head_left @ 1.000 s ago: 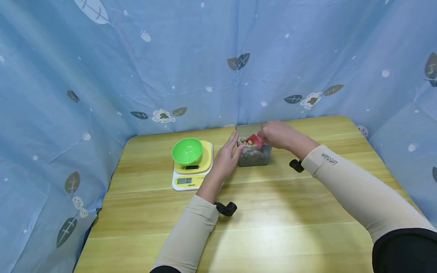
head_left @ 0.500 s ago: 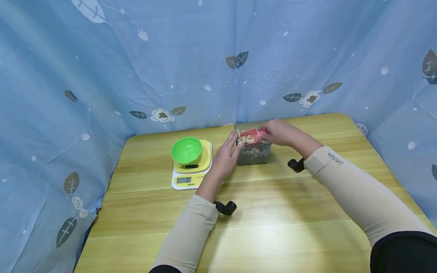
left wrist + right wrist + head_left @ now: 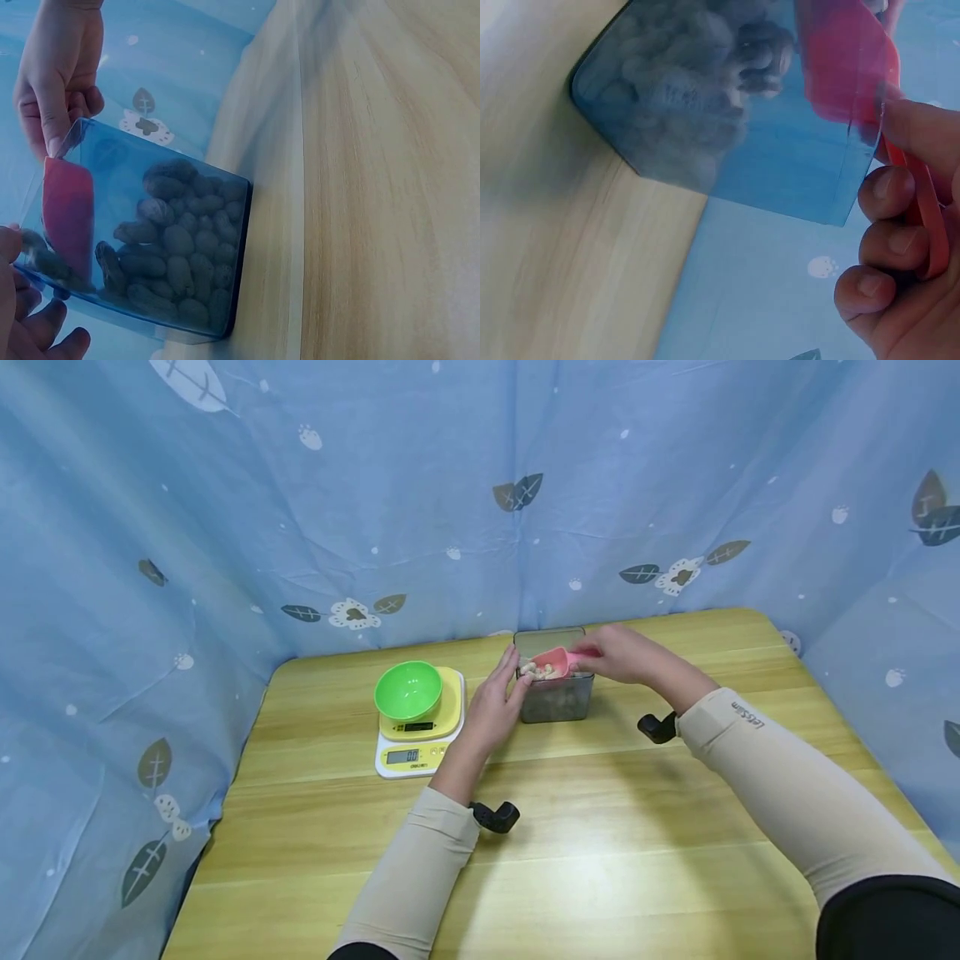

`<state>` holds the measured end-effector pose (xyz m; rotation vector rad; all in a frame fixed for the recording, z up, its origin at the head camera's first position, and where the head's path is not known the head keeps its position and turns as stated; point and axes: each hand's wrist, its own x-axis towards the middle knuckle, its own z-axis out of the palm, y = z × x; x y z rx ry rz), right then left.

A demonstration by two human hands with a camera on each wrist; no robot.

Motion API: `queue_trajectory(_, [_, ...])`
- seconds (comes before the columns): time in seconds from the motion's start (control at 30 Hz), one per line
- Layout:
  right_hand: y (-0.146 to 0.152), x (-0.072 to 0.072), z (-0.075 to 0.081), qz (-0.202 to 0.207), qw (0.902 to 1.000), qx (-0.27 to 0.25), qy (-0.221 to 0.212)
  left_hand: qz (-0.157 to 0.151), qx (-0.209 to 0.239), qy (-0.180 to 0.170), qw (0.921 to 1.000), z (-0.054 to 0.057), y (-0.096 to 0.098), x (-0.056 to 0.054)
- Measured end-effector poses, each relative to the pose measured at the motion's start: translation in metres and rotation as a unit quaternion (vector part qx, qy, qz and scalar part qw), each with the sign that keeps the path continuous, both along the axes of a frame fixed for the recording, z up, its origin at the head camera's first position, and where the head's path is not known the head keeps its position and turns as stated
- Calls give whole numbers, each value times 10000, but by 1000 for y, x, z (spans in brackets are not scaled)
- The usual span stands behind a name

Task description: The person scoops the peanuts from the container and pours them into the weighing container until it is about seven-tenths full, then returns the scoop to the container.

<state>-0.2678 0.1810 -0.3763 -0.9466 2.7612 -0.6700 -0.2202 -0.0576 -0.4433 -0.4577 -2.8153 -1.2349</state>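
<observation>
A clear grey plastic box [image 3: 557, 703] stands near the table's back edge, holding unshelled peanuts [image 3: 180, 251] that show through its wall. My right hand [image 3: 618, 653] grips the handle of a pink scoop [image 3: 555, 658], fingers curled round it in the right wrist view. The scoop's bowl lies within the box top and carries several peanuts. My left hand [image 3: 491, 706] rests along the box's left side, fingers extended, thumb at the near corner. In the left wrist view its fingertips [image 3: 45, 322] are by the rim.
Left of the box, a green bowl [image 3: 408, 691] sits on a yellow and white kitchen scale [image 3: 416, 755] whose display reads 0.0. The wooden table [image 3: 585, 860] ends at a blue patterned curtain [image 3: 450, 502] close behind the box.
The scoop has come up from among the peanuts, turned level, and now bears some. My right hand has shifted slightly right. The left hand has stayed at the box.
</observation>
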Motion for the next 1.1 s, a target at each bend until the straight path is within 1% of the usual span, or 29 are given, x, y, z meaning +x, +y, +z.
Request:
queue_trajectory(0.23, [4,1,-9,-386,9978,-416,-336,-4,-35,-67,10000,-2,-1,1])
queue_trajectory(0.47, [4,2,-17,-706,9952,-573,-359,-66,-95,-35,9999,1,-1,1])
queue_trajectory(0.6, [6,1,-20,-711,9942,-693,-421,-76,-111,-55,9999,2,-1,1])
queue_trajectory(0.7, [11,0,-19,-656,9939,-715,-525,-93,-89,-81,9999,2,-1,1])
queue_trajectory(0.8, [15,0,-16,-690,9929,-703,-673,-109,-62,-63,9999,2,-1,1])
queue_trajectory(0.97, [22,0,-10,-830,9907,-760,-770,-75,-28,-64,9999,2,-1,1])
queue_trajectory(1.1, [27,-1,-10,-922,9882,-904,-821,-66,-23,-74,9999,3,-2,1])
